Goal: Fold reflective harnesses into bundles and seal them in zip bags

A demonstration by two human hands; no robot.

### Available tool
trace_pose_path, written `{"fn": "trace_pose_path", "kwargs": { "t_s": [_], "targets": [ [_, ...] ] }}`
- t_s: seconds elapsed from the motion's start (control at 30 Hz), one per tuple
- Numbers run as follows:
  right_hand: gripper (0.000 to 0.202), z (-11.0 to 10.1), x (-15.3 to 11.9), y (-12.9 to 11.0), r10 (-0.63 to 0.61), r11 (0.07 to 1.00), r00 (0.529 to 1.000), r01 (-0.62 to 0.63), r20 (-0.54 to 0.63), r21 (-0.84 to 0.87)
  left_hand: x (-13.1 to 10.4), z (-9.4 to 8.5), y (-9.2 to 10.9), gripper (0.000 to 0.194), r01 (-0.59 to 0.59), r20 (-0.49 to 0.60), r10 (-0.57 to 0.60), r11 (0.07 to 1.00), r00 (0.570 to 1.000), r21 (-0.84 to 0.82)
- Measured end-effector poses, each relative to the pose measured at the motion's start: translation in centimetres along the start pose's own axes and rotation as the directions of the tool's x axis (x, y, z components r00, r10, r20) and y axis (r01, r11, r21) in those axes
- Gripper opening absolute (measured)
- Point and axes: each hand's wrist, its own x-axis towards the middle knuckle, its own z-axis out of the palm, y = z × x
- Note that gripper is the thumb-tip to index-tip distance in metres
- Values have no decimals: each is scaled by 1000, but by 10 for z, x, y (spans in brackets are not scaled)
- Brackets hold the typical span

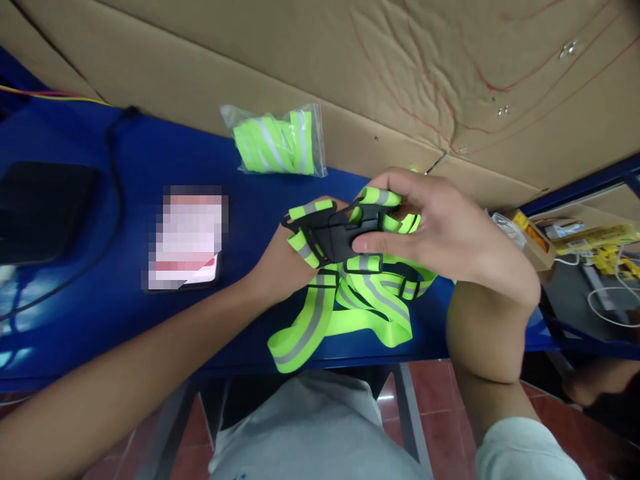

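Your right hand (440, 230) curls over a black plastic buckle (345, 237), thumb and fingers closed on it and on the neon-green reflective strap harness (360, 293); your left hand (285, 257) is mostly hidden behind the same bundle, closed on the straps, above the blue table's (100, 307) front edge with strap ends hanging over it. Farther back: a bagged folded harness (277, 141) against the cardboard sheet (400, 67), a phone (185, 240) left, a black cable (113, 193), a dark pad (43, 210).
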Motion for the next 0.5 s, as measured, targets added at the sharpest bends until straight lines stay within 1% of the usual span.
{"fn": "trace_pose_path", "kwargs": {
  "t_s": [0.03, 0.07, 0.1, 0.13, 0.17, 0.23, 0.27, 0.33, 0.4, 0.5],
  "targets": [
    [36, 1, 0, 2, -11, 999, 1000, 11, -10, 34, 0, 2, 2, 45, -1, -3, 1, 1000, 1000, -13],
    [35, 2, 0, 4, -24, 997, 999, 26, -22, 74, 0, 3, 4, 47, 32, 17, -31, 999, 999, -42],
    [34, 2, 0, 5, -38, 993, 998, 43, -47, 107, 0, 4, 7, 50, 102, 67, -97, 991, 993, -85],
    [33, 3, 0, 6, -51, 990, 995, 62, -90, 123, -1, 5, 9, 52, 192, 135, -174, 972, 975, -133],
    [32, 3, 0, 7, -66, 989, 987, 84, -145, 120, -1, 5, 12, 53, 282, 213, -244, 944, 946, -170],
    [31, 3, 1, 5, -106, 990, 957, 128, -270, 65, -3, 5, 15, 51, 393, 332, -308, 890, 892, -230],
    [29, 4, 1, 3, -125, 989, 940, 142, -319, 31, -4, 5, 16, 49, 414, 358, -311, 873, 880, -260],
    [23, 6, 2, -3, -145, 988, 923, 152, -357, -10, -6, 7, 17, 41, 411, 361, -297, 862, 884, -297],
    [19, 9, 2, -9, -139, 990, 928, 137, -345, -31, -8, 12, 18, 31, 397, 330, -293, 864, 897, -311],
    [22, 15, 3, -14, -99, 995, 935, 95, -340, -27, -11, 18, 18, 23, 369, 328, -269, 881, 906, -295]
  ]
}}
